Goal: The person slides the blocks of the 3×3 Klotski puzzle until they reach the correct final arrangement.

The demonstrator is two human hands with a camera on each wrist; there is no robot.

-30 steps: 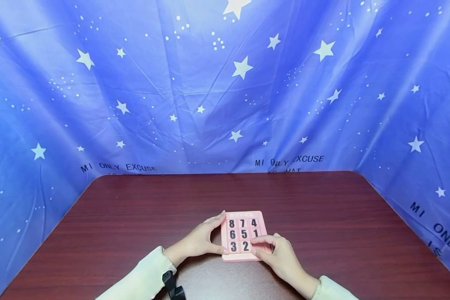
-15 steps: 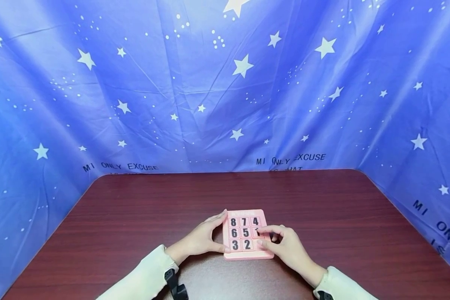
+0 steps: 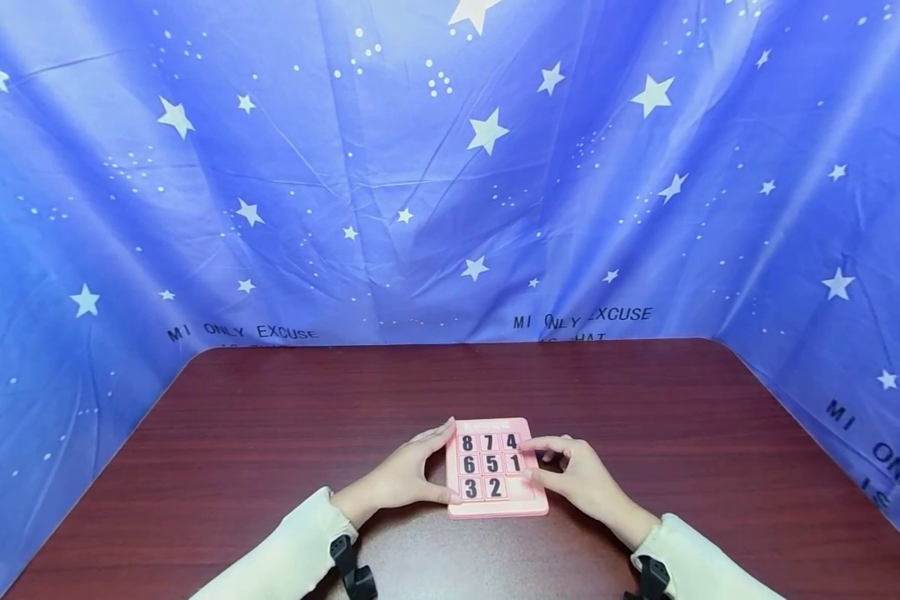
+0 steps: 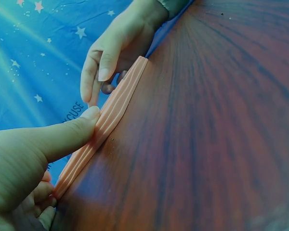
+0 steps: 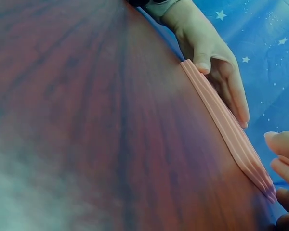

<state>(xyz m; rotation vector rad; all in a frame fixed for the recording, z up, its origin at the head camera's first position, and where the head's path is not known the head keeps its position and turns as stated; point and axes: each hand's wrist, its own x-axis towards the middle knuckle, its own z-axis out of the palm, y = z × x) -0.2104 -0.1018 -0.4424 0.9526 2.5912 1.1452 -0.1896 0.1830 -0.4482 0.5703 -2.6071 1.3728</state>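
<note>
A pink number slide puzzle [image 3: 497,508] lies flat on the table. Its rows read 8 7 4, then 6 5 1, then 3 2 and a blank square at the lower right. My left hand [image 3: 397,477] holds the puzzle's left side, the thumb at the lower corner and the fingers along the upper edge. In the left wrist view that thumb [image 4: 70,137] presses on the frame's ridged rim. My right hand [image 3: 581,479] is at the right side, index finger and thumb spread beside the 4 and 1 tiles; whether the fingertips touch is unclear. It grips nothing.
The dark red wood-grain table [image 3: 307,400] extends around the puzzle. A blue curtain [image 3: 420,167] with white stars hangs behind it and at both sides. Black wrist cameras are strapped over the pale sleeves [image 3: 277,546].
My right hand has moved up and rightward from the puzzle's lower right square, uncovering the blank square and the 1 tile. My left hand keeps its hold; the head view has shifted slightly.
</note>
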